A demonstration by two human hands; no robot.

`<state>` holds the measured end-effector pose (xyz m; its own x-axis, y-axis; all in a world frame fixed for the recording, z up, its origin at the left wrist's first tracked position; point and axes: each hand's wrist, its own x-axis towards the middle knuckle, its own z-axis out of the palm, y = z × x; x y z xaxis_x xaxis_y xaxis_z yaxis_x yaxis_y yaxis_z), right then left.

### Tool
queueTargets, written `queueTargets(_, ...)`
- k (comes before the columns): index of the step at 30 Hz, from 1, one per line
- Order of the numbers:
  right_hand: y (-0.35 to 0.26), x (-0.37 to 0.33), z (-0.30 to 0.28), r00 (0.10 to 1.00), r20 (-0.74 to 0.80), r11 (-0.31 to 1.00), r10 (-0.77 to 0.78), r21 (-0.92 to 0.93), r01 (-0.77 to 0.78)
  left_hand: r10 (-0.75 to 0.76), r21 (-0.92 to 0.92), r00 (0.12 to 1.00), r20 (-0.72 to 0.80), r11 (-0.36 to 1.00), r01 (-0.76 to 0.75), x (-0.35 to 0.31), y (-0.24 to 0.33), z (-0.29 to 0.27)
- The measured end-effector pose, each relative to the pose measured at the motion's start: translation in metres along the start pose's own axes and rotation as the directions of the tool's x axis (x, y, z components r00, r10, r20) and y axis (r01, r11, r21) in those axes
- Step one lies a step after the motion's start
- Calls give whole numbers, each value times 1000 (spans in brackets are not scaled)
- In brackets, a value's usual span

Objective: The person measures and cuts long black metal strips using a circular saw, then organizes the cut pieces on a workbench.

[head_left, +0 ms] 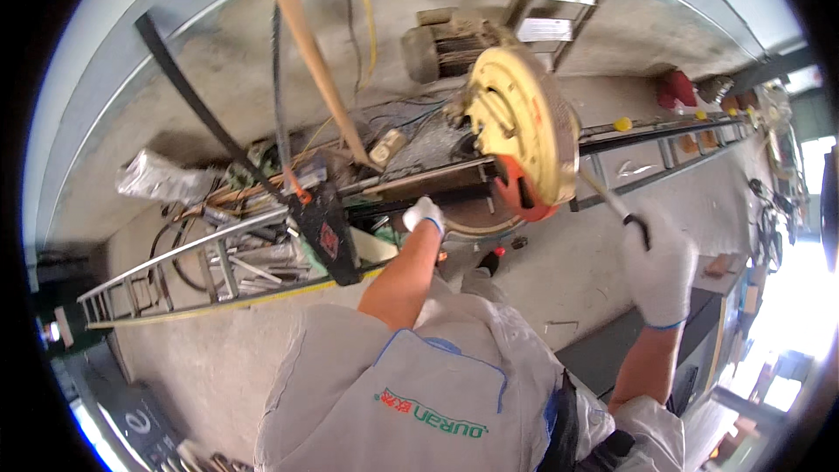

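Note:
A cut-off saw with a round yellow blade guard [516,122] stands ahead of me, with an orange-red cover [524,192] low on its side. My right hand [662,271], in a white glove, is closed round the black grip at the end of the saw's handle [607,196]. To the left of the saw, my left hand [424,218], also gloved, is closed at a long dark metal bar [380,210] that lies in under the guard. Some of its fingers are hidden. The saw's cutting edge is mostly covered by the guard.
Behind the saw sits its dirty motor [446,48]. A ladder-like metal frame [218,267] with metal offcuts [258,264] extends left, beside a black wedge-shaped holder [322,232]. A wooden pole [306,44] rises there. On the right, a dark bench [690,332] is close to my right arm.

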<state>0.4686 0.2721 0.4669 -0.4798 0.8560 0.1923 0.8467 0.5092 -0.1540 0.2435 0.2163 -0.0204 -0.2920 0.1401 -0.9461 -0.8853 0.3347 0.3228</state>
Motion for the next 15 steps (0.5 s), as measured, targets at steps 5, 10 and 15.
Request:
queueTargets(5, -12, 36, -29, 983, -173, 992, -60, 100, 78, 499, 657, 863, 83, 624, -424, -102, -20, -77)
queueTargets(10, -18, 58, -27, 980, -172, 991, -95, 80, 110, 735, 905, 628, 257, 46, -424, -137, 70, -191)
queueTargets(15, -12, 57, -23, 968, -225, 985, -114, 105, 140, 514, 974, 834, 201, -196, -114, -140, 157, -255)
